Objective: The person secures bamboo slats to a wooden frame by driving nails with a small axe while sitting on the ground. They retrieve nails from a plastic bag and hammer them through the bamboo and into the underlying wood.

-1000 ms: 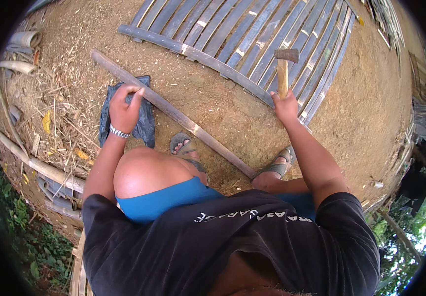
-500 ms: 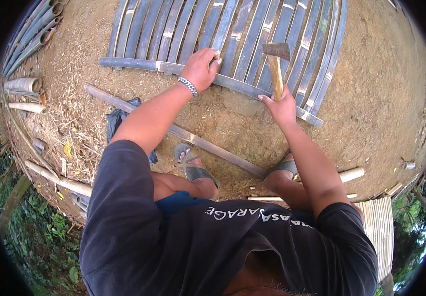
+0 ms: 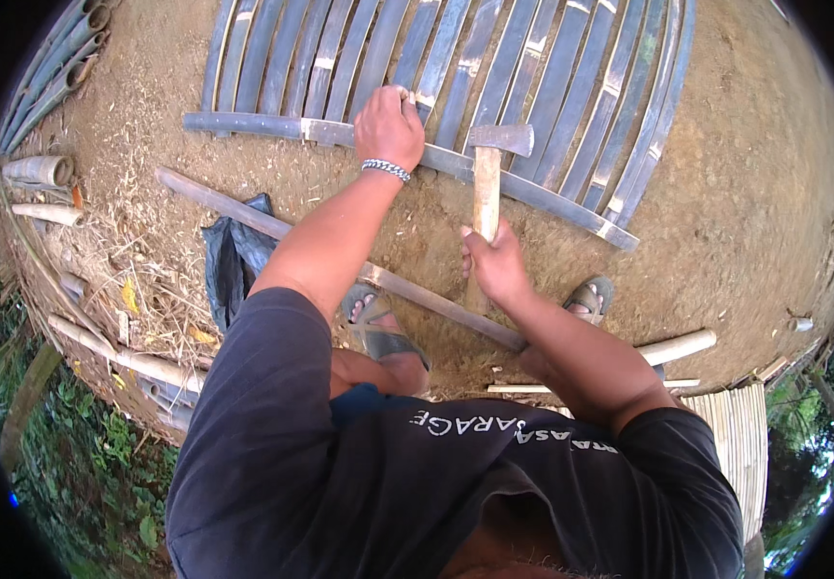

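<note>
Near the top centre of the frame, the left hand (image 3: pixel 390 124) rests curled, fingers pressed together, on the bamboo crosspiece (image 3: pixel 263 126) that lies across a panel of split bamboo slats (image 3: pixel 533 68) spread on the bare dirt ground (image 3: pixel 726 222); whether it pinches anything small there cannot be told. A beaded bracelet (image 3: pixel 385 169) circles its wrist. Just right of centre, the right hand (image 3: pixel 494 265) is closed around the wooden handle of a hammer (image 3: pixel 487 179), whose metal head sits just above the crosspiece, beside the left hand. Below the hands a long wooden strip (image 3: pixel 407 285) runs diagonally across the ground, passing over a dark cloth (image 3: pixel 229 265) at left. Sandalled feet (image 3: pixel 378 328) stand behind it. Bamboo poles (image 3: pixel 45 77) lie at upper left.
</note>
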### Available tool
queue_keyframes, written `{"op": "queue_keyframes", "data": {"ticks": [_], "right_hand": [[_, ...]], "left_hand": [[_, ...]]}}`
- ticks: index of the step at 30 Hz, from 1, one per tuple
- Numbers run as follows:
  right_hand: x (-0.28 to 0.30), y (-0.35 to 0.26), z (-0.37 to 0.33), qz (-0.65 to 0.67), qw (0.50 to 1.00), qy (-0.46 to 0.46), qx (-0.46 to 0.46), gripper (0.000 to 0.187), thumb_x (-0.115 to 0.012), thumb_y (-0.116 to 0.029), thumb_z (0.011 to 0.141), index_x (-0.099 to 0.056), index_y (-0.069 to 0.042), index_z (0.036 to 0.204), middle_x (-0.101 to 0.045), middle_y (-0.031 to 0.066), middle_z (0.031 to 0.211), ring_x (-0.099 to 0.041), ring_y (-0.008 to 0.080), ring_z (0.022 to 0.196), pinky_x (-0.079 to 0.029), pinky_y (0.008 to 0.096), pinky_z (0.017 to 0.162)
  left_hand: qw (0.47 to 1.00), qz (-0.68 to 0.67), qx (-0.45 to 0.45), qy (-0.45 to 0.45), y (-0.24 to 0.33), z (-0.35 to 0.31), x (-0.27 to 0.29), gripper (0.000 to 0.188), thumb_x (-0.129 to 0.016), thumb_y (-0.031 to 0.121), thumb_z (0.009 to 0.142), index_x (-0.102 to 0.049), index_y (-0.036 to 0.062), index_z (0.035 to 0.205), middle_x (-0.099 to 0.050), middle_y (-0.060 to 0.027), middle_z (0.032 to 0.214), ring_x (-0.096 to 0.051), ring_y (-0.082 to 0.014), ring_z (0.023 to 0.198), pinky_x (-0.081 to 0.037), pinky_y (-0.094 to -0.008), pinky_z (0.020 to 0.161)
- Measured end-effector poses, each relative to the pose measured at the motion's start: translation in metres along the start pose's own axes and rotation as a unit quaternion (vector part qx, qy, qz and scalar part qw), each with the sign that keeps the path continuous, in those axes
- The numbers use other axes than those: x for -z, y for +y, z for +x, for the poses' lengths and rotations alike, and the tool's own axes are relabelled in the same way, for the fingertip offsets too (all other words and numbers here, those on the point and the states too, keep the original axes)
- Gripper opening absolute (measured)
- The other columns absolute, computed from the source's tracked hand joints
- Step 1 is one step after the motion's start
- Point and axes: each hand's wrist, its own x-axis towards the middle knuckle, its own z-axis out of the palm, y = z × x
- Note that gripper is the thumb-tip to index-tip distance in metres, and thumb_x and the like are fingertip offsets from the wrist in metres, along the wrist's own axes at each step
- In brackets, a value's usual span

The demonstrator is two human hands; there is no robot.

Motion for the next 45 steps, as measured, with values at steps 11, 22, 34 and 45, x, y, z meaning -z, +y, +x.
{"op": "queue_keyframes", "data": {"ticks": [11,22,34,45], "right_hand": [[-0.033,-0.005,-0.007,0.084,0.995,-0.009,-0.045,0.024,-0.064,-0.013,0.100,-0.046,-0.003,0.115,-0.057,0.0063,0.080,-0.058,0.0171,0.063,-0.051,0.0339,0.053],[-0.035,-0.011,-0.012,0.109,0.992,-0.023,-0.058,0.024,-0.063,-0.013,0.101,-0.046,-0.004,0.115,-0.057,0.0071,0.082,-0.057,0.0174,0.063,-0.051,0.0343,0.054],[-0.028,-0.003,-0.020,0.123,0.992,0.019,-0.038,0.028,-0.062,-0.014,0.101,-0.044,-0.004,0.120,-0.057,0.0072,0.082,-0.057,0.0182,0.065,-0.051,0.0350,0.056],[-0.020,-0.010,-0.026,0.107,0.992,0.032,-0.050,0.021,-0.060,-0.013,0.102,-0.047,-0.005,0.116,-0.057,0.0063,0.081,-0.057,0.0174,0.064,-0.051,0.0341,0.055]], "left_hand": [[1.000,0.017,0.017,0.000,-0.002,-0.006,-0.005,0.016,-0.059,0.017,0.094,-0.060,0.0070,0.107,-0.066,-0.0142,0.106,-0.063,-0.0352,0.105,-0.045,-0.0491,0.092],[1.000,0.018,0.002,0.011,-0.006,-0.007,-0.010,0.016,-0.059,0.018,0.094,-0.059,0.0074,0.107,-0.065,-0.0141,0.102,-0.063,-0.0353,0.102,-0.045,-0.0495,0.090],[0.999,0.029,-0.011,0.043,-0.006,-0.009,-0.012,0.015,-0.059,0.020,0.096,-0.060,0.0100,0.106,-0.067,-0.0102,0.102,-0.064,-0.0324,0.102,-0.046,-0.0489,0.089],[0.999,0.031,-0.004,0.035,-0.005,-0.009,-0.010,0.016,-0.059,0.020,0.096,-0.060,0.0099,0.108,-0.068,-0.0109,0.104,-0.064,-0.0327,0.103,-0.046,-0.0488,0.090]]}}
